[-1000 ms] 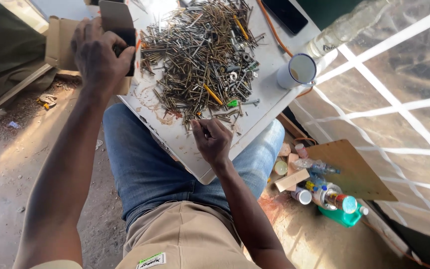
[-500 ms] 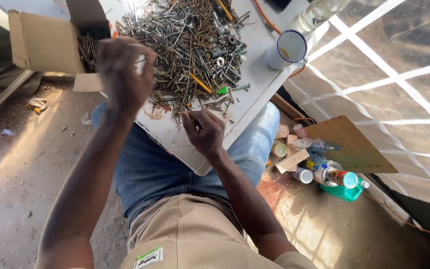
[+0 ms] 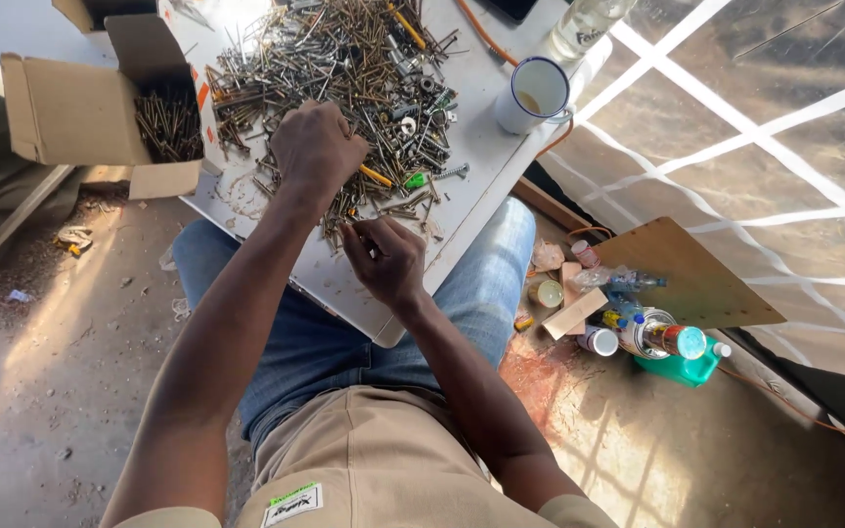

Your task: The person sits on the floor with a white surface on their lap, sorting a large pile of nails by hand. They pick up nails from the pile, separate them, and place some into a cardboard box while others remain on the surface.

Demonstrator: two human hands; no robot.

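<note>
White table (image 3: 501, 166) set across the seated person's lap, most of its top covered by a big loose pile of screws (image 3: 334, 68) mixed with washers, bolts and a few coloured plugs. Open cardboard box (image 3: 70, 112) hangs at the table's left edge, already holding a batch of screws (image 3: 170, 122) of like kind. Enamel mug (image 3: 530, 95) stands at the right edge, clear of the pile; a clear bottle (image 3: 584, 22) beyond it. On the ground to the right, a wooden board (image 3: 682, 279) and a cluster of small bottles and cans. Step in hand, by my reading: sorting, picking like screws out of the heap for the box. Left hand (image 3: 317, 147) rests knuckles up on the near edge of the pile, fingers curled down into the screws; whether it grips any I cannot tell. Right hand (image 3: 388, 259) sits at the near table edge, fingers drawn together and pinching a small bunch of screws, tips pointing toward the pile. Next move calls for a firm pinch on one matching piece without dragging neighbours off the table.
</note>
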